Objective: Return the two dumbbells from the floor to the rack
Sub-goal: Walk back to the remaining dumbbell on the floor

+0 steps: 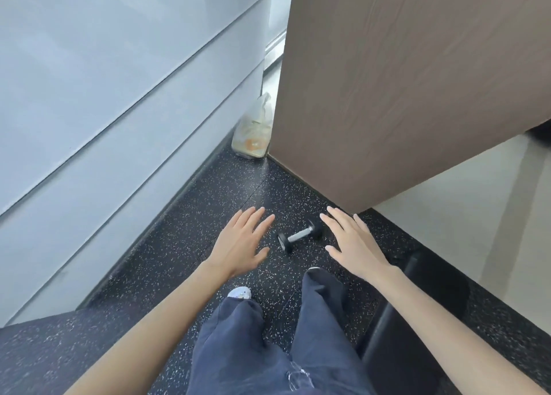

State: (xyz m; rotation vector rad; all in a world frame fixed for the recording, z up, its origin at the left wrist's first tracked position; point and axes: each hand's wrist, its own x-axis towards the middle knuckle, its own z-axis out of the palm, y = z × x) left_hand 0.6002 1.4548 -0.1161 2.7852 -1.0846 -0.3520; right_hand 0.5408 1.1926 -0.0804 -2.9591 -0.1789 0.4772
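One small dumbbell with black heads and a silver handle lies on the speckled black floor, a step ahead of my feet. Its far head is partly covered by my right hand. My left hand hovers above the floor just left of the dumbbell, palm down, fingers spread, holding nothing. My right hand hovers just right of it, also palm down, spread and empty. No second dumbbell and no rack show in this view.
A pale grey panelled wall runs along the left. A brown wooden panel stands ahead on the right, with a clear plastic bag in the corner between them. A black bench-like object lies at my right leg.
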